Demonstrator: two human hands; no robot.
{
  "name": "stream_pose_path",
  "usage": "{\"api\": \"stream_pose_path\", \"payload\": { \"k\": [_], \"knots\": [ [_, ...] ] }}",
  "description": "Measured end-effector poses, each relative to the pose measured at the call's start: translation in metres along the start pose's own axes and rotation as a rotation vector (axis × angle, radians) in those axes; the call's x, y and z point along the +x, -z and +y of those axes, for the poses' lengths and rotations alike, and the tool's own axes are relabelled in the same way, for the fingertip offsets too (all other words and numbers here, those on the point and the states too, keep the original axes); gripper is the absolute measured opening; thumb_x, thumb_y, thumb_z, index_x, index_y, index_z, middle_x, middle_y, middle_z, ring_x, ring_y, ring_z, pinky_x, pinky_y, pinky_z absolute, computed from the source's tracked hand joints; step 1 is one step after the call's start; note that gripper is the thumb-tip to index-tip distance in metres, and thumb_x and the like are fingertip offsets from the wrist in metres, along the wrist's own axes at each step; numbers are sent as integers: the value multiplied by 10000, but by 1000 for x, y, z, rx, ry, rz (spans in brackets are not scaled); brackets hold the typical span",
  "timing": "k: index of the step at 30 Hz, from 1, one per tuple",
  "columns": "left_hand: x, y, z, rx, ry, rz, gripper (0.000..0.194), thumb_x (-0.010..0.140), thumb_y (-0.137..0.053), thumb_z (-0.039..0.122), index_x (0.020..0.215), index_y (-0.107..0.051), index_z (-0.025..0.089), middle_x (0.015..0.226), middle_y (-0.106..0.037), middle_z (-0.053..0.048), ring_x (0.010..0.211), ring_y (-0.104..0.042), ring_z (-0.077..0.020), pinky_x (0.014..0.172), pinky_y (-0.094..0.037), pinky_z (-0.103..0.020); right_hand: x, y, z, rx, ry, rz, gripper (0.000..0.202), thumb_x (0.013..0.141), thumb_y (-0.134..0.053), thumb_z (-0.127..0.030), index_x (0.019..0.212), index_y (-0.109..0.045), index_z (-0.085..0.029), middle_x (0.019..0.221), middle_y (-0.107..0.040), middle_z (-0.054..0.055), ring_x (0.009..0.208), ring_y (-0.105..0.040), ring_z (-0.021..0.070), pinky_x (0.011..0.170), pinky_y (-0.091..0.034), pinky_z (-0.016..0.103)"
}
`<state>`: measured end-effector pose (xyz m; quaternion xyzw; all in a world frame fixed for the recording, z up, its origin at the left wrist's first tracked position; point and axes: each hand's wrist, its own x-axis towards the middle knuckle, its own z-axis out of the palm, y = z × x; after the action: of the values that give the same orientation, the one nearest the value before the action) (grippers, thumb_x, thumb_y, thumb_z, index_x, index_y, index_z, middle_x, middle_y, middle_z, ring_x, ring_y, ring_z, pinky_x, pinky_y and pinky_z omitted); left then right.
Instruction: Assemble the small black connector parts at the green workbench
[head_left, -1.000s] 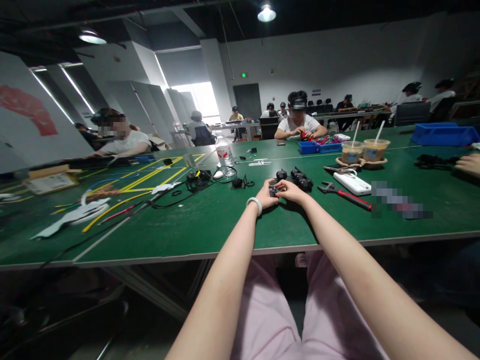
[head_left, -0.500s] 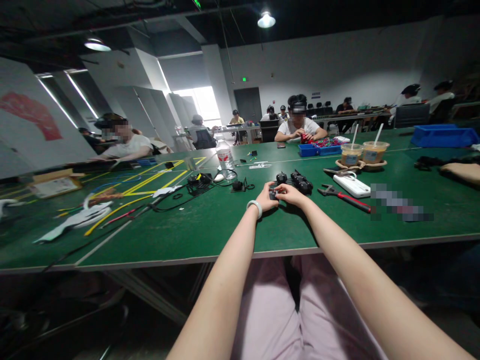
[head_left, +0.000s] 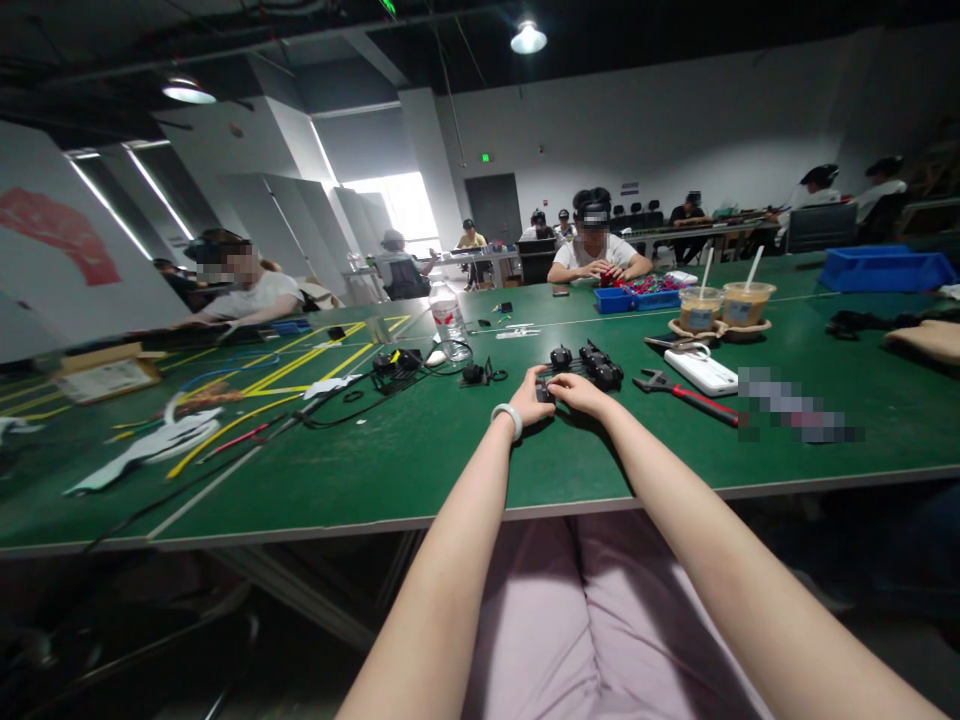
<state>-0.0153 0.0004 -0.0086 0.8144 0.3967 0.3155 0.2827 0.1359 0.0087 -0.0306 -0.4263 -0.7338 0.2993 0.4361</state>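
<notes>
Both my hands meet over the green table point(head_left: 420, 470) in front of me. My left hand point(head_left: 531, 402), with a pale bangle at the wrist, curls its fingers round a small black part point(head_left: 544, 392). The fingertips of my right hand point(head_left: 581, 393) are pinched together at the same part, from the right. What kind of part it is, I cannot make out. Just beyond my hands lie black device pieces point(head_left: 600, 366) and a smaller black piece point(head_left: 560, 357). To the right rests an adjustable wrench point(head_left: 690, 396) with a red and black handle.
Right of the wrench are a white power bank-like block point(head_left: 701, 372) and two drink cups point(head_left: 746, 303) in a carrier. A water bottle point(head_left: 448, 322) and black cables point(head_left: 397, 365) stand left. Gloves point(head_left: 161, 445) lie farther left. A person point(head_left: 596, 250) works opposite, behind blue trays point(head_left: 615, 300).
My right fingers have shifted slightly on the small black part, drawing closer together. My left hand stays round it. The view has tilted a little.
</notes>
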Motion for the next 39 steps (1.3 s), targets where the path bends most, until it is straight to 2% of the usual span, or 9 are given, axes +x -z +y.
{"api": "stream_pose_path", "payload": {
  "k": [8, 11, 19, 39],
  "knots": [
    [0, 0, -1, -27, -7, 7, 795, 484, -586, 86, 1192, -234, 167, 869, -470, -34, 628, -458, -84, 647, -416, -282, -5, -1, -4, 334, -142, 37, 239, 682, -495, -303, 886, -510, -180, 756, -531, -1, 625, -473, 87, 616, -383, 237],
    [0, 0, -2, -49, -3, 17, 801, 475, -591, 78, 1190, -238, 161, 882, -472, -39, 638, -462, -87, 662, -416, -297, -8, 0, -10, 405, -156, 21, 248, 655, -513, -268, 890, -497, -190, 719, -503, -20, 613, -459, 80, 613, -373, 229],
    [1, 0, -3, -73, -35, 17, 803, 465, -609, 70, 1179, -251, 155, 937, -462, -64, 711, -484, -116, 701, -413, -323, -13, 4, -18, 403, -71, -73, 405, 506, -568, -92, 886, -479, -201, 722, -461, -38, 639, -444, 84, 621, -365, 223],
    [-1, 1, 1, -75, -10, 1, 814, 467, -615, 82, 1185, -237, 152, 901, -477, -48, 706, -483, -109, 730, -416, -342, -12, 3, -16, 383, -72, -99, 411, 496, -565, -84, 878, -464, -196, 678, -460, -47, 610, -439, 84, 597, -365, 220]
  ]
}}
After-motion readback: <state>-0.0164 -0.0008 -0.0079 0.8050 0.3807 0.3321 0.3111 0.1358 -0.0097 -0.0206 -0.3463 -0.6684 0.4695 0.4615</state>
